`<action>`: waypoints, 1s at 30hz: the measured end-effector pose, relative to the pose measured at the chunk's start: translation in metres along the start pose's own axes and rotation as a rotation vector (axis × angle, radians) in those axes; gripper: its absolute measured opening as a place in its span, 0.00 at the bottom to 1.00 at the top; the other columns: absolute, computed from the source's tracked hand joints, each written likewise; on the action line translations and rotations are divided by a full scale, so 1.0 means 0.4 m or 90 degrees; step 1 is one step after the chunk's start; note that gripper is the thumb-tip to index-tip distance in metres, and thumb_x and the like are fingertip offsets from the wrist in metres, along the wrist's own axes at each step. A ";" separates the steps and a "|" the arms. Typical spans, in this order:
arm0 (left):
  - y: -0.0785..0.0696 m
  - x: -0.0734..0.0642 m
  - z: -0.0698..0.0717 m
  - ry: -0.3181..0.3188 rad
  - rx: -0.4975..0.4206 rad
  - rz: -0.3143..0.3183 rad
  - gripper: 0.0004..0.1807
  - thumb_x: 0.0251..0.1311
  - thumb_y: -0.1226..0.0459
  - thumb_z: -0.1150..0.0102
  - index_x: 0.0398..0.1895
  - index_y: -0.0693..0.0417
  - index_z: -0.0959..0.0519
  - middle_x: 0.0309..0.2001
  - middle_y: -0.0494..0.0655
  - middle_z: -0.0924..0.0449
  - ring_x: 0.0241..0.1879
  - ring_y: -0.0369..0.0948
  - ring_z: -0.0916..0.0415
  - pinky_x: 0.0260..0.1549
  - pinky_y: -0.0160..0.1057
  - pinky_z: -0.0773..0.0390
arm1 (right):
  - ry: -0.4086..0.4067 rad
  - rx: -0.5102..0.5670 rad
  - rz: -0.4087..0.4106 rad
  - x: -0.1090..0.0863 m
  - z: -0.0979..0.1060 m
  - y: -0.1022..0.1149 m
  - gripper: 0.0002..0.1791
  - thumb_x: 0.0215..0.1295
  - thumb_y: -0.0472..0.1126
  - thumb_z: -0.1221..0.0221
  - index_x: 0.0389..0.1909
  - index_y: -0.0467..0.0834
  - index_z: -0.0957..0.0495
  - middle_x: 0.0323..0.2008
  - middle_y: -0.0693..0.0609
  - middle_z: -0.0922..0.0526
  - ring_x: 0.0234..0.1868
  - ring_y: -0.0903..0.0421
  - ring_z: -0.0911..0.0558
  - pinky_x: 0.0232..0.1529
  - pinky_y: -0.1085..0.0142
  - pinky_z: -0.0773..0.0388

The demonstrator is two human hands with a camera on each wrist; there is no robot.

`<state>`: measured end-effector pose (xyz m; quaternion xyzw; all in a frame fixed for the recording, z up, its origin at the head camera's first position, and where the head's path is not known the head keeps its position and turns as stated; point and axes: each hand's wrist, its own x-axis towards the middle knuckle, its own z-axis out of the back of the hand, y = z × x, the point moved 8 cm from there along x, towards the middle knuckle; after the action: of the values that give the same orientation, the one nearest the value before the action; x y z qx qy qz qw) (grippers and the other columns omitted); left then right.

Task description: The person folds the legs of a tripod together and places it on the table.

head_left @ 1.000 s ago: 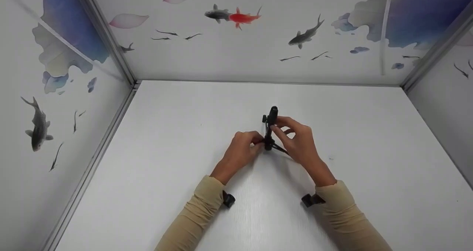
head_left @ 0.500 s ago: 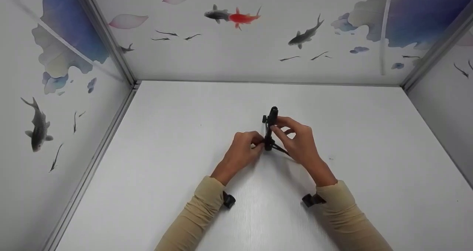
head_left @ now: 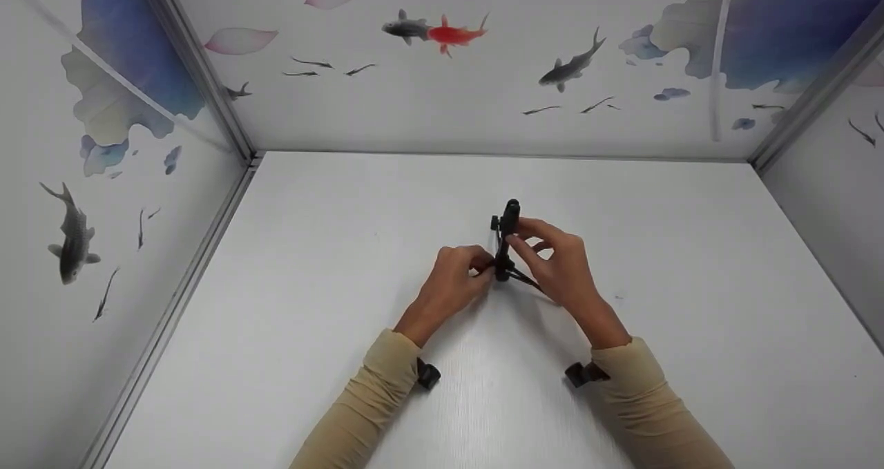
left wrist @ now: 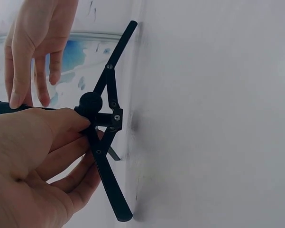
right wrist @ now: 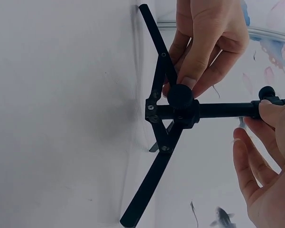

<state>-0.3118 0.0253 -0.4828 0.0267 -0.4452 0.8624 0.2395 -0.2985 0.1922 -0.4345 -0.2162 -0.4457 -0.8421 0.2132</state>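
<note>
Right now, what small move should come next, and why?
Perhaps have the left hand tighten the knob: its thumb sits beside it, the tripod legs are spread, and the right hand holds the column farther up.

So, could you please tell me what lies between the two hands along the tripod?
A bare stretch of pole, as the right wrist view shows.

No text, label, brand, number or sign can be read in any view: none on the black tripod (right wrist: 180, 97), the tabletop (head_left: 690, 248) beneath it, the printed wall (head_left: 442, 110) beyond it, or the wrist cameras (head_left: 429, 375) nearer than it.
</note>
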 end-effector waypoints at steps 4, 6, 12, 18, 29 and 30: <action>-0.001 0.000 0.000 -0.002 -0.004 0.001 0.07 0.70 0.69 0.32 0.47 0.56 0.09 0.40 0.43 0.05 0.42 0.33 0.10 0.56 0.41 0.14 | 0.000 -0.001 0.001 -0.001 0.001 0.001 0.16 0.77 0.43 0.33 0.61 0.53 0.13 0.52 0.60 0.07 0.50 0.59 0.09 0.42 0.70 0.14; -0.002 -0.001 0.001 -0.004 -0.005 0.001 0.07 0.70 0.69 0.32 0.47 0.56 0.09 0.40 0.44 0.05 0.42 0.33 0.10 0.56 0.41 0.14 | -0.001 -0.002 0.002 -0.001 0.001 0.001 0.16 0.77 0.43 0.33 0.61 0.53 0.12 0.52 0.60 0.07 0.50 0.59 0.09 0.42 0.71 0.14; -0.003 -0.002 0.000 -0.006 -0.009 0.001 0.07 0.70 0.69 0.31 0.47 0.56 0.09 0.40 0.44 0.05 0.42 0.32 0.09 0.57 0.41 0.14 | -0.008 -0.003 0.006 0.000 0.002 0.001 0.16 0.76 0.43 0.32 0.61 0.53 0.12 0.52 0.59 0.07 0.49 0.59 0.09 0.42 0.70 0.14; -0.008 -0.003 0.004 -0.018 -0.010 -0.015 0.08 0.68 0.70 0.32 0.46 0.56 0.09 0.39 0.43 0.05 0.41 0.32 0.09 0.55 0.41 0.13 | -0.015 0.001 0.016 0.002 0.004 0.004 0.16 0.75 0.43 0.31 0.61 0.52 0.12 0.51 0.58 0.07 0.49 0.59 0.09 0.41 0.69 0.14; -0.023 0.000 0.020 -0.067 -0.007 -0.042 0.06 0.68 0.68 0.31 0.45 0.55 0.09 0.39 0.44 0.05 0.41 0.31 0.09 0.53 0.38 0.13 | -0.013 -0.009 0.013 0.001 0.007 0.004 0.15 0.76 0.43 0.32 0.60 0.51 0.12 0.51 0.58 0.06 0.49 0.58 0.09 0.42 0.71 0.14; -0.025 0.000 0.021 -0.070 -0.006 -0.044 0.06 0.68 0.68 0.31 0.45 0.55 0.08 0.39 0.44 0.05 0.41 0.32 0.09 0.52 0.38 0.13 | -0.014 -0.009 0.012 0.001 0.008 0.004 0.15 0.76 0.42 0.32 0.60 0.51 0.12 0.51 0.58 0.06 0.48 0.58 0.09 0.42 0.71 0.14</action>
<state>-0.3089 0.0236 -0.4701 0.0881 -0.4604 0.8488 0.2446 -0.2972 0.1938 -0.4316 -0.2310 -0.4397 -0.8409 0.2147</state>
